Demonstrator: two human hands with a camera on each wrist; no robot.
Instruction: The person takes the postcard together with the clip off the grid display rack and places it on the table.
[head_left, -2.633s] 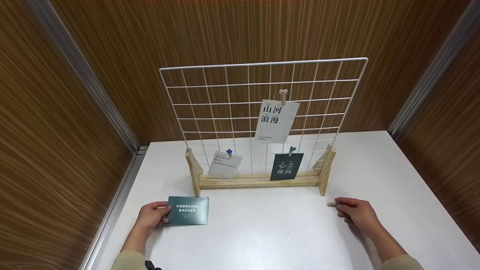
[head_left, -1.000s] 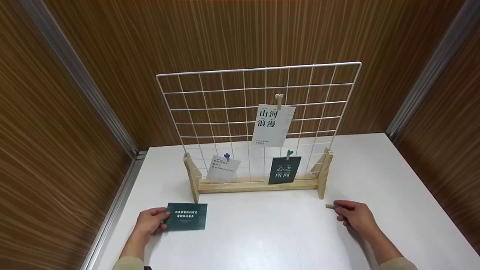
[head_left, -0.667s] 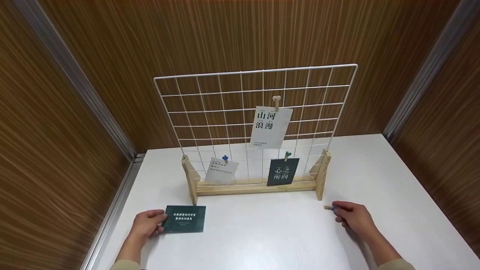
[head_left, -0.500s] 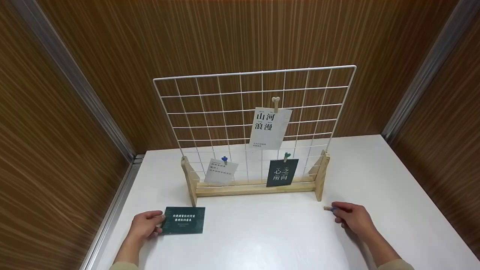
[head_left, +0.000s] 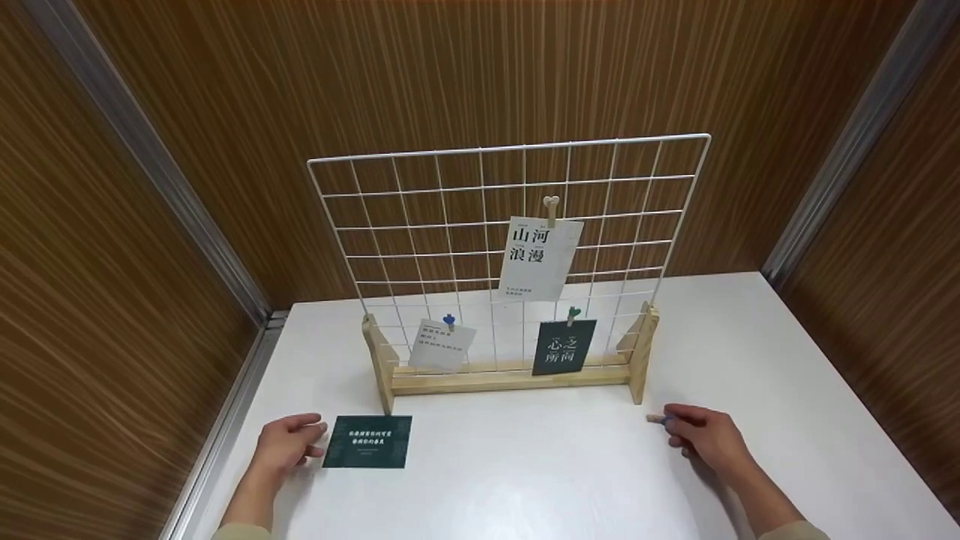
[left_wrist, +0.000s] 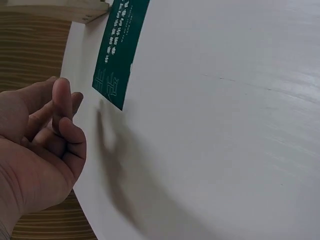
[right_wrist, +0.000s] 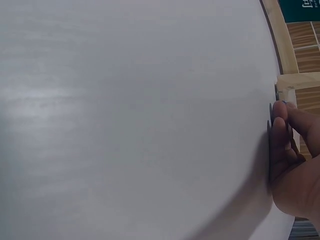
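A dark green postcard (head_left: 367, 442) with white lettering lies on the white table in front of the rack's left foot. Just left of it is my left hand (head_left: 289, 446), its fingers relaxed and holding nothing; the left wrist view shows a gap between the fingertips and the green postcard (left_wrist: 120, 50). On the right, my right hand (head_left: 709, 435) pinches a small wooden clothespin (head_left: 655, 418) with a blue end between thumb and forefinger, low over the table. In the right wrist view the fingers (right_wrist: 281, 130) hide most of that clothespin.
A white wire grid (head_left: 480, 187) stands in a wooden base (head_left: 510, 382). Clothespins hold a large white card (head_left: 536, 270), a small white card (head_left: 442, 349) and a dark green card (head_left: 564, 360) on it. Wood-grain panels (head_left: 480, 67) surround the table (head_left: 525, 465).
My left hand has let go of the green postcard and drawn slightly left of it. My right hand keeps its pinch on the clothespin. The head view has shifted a little.
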